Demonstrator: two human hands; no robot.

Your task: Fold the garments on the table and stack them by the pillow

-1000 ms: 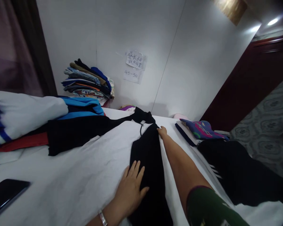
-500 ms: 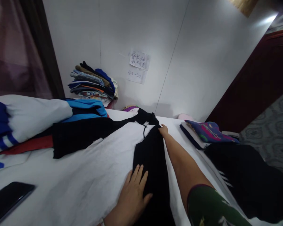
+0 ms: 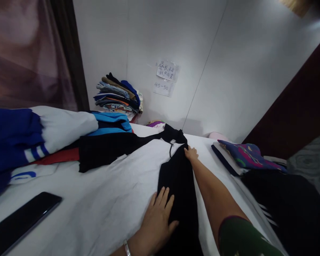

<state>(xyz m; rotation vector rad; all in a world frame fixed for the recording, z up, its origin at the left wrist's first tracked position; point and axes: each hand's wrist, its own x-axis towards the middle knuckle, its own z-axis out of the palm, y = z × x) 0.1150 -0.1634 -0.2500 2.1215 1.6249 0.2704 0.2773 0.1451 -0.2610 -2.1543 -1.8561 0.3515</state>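
Observation:
A black-and-white long-sleeved garment (image 3: 180, 174) lies spread on the white table (image 3: 77, 213), with a black collar at the far end and one black sleeve stretched left. A thin dark cord hangs by the collar. My left hand (image 3: 158, 218) rests flat on the garment's near part, fingers spread across the edge between white and black cloth. Farther off, my right hand (image 3: 191, 153) has its fingers closed on the black cloth just below the collar, at the right edge. Its fingertips are partly hidden.
At left lie a phone (image 3: 24, 218) and a heap of blue, white and red clothes (image 3: 66, 126). A folded clothes stack (image 3: 118, 94) stands by the wall. Patterned folded cloth (image 3: 252, 154) and a black garment with white stripes (image 3: 290, 206) lie at right.
The camera has turned slightly left, so everything sits farther right in view. Both hands keep their places on the garment.

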